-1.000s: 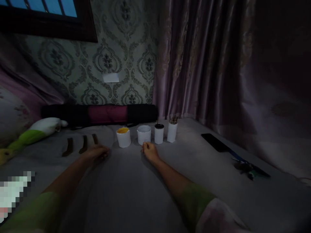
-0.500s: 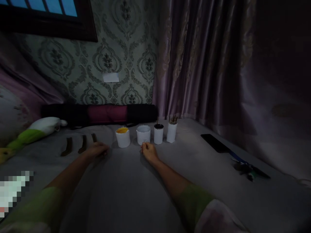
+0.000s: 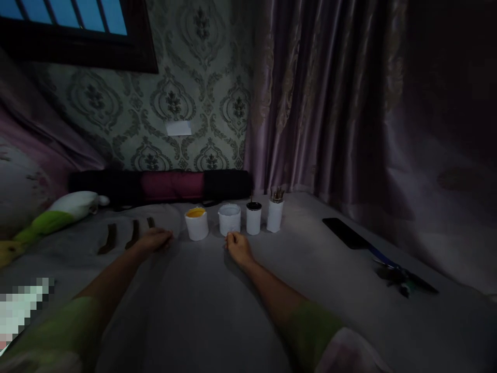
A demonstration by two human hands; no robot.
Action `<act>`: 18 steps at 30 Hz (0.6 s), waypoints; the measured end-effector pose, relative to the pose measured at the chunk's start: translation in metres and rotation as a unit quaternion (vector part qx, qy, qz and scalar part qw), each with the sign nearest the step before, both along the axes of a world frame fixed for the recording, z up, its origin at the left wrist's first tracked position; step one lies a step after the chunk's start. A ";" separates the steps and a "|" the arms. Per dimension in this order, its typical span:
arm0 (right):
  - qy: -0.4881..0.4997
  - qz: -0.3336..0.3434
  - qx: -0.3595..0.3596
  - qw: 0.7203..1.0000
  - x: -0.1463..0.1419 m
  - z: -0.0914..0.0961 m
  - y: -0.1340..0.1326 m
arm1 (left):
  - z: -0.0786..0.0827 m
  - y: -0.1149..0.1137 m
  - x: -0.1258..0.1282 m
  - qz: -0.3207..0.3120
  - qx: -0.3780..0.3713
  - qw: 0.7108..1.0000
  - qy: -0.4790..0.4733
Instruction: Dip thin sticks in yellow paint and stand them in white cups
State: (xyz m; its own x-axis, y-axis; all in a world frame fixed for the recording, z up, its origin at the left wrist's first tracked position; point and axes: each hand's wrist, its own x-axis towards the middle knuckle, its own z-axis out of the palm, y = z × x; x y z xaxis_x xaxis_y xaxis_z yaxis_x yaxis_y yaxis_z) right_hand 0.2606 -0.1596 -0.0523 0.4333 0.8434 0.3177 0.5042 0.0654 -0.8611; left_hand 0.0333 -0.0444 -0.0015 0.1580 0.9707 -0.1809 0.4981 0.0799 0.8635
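Note:
Both of my arms reach forward over a grey sheet (image 3: pixel 202 300). My left hand (image 3: pixel 153 240) lies palm down on the sheet, fingers loosely together, beside three dark curved pieces (image 3: pixel 132 234). My right hand (image 3: pixel 237 247) rests with its fingers curled in a loose fist just in front of an empty white cup (image 3: pixel 229 219). Left of it stands a white cup of yellow stuff (image 3: pixel 196 224). To the right stand a white cup with a dark top (image 3: pixel 253 217) and a white cup holding thin sticks (image 3: pixel 275 213).
A black and maroon bolster (image 3: pixel 163 185) lies along the patterned wall behind the cups. A white and green soft toy (image 3: pixel 58 213) lies at far left. A dark phone (image 3: pixel 345 233) and a blue lanyard with keys (image 3: pixel 396 272) lie at right, by the curtain.
The view has shifted slightly; both hands stay almost where they were on the sheet. Nothing was picked up or put down.

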 end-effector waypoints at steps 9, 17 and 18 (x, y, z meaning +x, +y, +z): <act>-0.013 -0.008 0.002 1.000 0.001 -0.007 0.004 | 0.024 -0.002 0.001 0.014 0.020 1.000 0.015; -0.017 -0.006 0.001 1.000 0.000 -0.003 0.001 | 0.023 0.008 0.008 -0.006 0.042 0.999 0.021; -0.017 -0.005 0.000 1.000 0.000 -0.002 0.000 | 0.024 0.008 0.008 -0.004 0.044 0.999 0.022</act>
